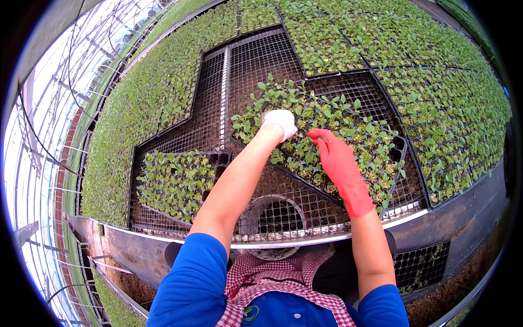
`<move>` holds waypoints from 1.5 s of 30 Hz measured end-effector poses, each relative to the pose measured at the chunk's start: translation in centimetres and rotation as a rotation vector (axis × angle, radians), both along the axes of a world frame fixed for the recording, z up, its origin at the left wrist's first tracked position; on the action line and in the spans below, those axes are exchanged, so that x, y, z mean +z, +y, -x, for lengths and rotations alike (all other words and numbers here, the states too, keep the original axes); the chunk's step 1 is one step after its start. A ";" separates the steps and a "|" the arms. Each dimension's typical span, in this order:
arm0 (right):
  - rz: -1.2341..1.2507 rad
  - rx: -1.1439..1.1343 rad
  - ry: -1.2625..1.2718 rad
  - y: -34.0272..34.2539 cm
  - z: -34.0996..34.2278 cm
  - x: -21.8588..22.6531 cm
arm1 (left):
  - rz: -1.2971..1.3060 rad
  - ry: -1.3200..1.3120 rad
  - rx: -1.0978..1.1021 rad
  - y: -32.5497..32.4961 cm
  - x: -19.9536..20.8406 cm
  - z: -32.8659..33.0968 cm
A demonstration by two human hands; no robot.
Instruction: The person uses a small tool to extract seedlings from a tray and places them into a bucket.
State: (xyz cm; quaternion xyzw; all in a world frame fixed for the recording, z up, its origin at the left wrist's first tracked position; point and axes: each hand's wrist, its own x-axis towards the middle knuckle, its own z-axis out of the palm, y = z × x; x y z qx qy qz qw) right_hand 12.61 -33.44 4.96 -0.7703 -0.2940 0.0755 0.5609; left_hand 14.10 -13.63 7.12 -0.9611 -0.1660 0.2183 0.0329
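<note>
A black plug tray of leafy green seedlings (327, 117) lies at a slant on the wire-mesh bench in front of me. My left hand (279, 123), in a white glove, is curled closed among the leaves on the tray's left half; its fingertips are hidden. My right hand (339, 163) wears a red rubber glove and reaches over the tray's middle. Its thumb and forefinger come together just right of the white glove, by a small dark bit too tiny to name. An uncovered cell (396, 150) shows at the tray's right end.
A smaller seedling tray (177, 182) with some bare cells sits to the left. Dense seedling trays (452, 114) border the mesh (261, 54) on both sides and beyond. Under the mesh near me is a round container (275, 215); a black tray (422, 265) lies low right.
</note>
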 end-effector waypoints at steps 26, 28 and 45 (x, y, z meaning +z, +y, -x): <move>0.195 0.084 -0.440 1.0 2.2 -0.2 | 0.126 -0.065 0.137 0.0 -1.3 -1.8; 0.206 0.086 -0.439 0.9 2.3 -0.1 | 0.167 -0.098 0.097 0.3 -1.2 -1.4; 0.122 -0.015 -0.320 0.7 0.9 -1.4 | 0.420 -0.142 -0.049 -5.4 7.5 18.1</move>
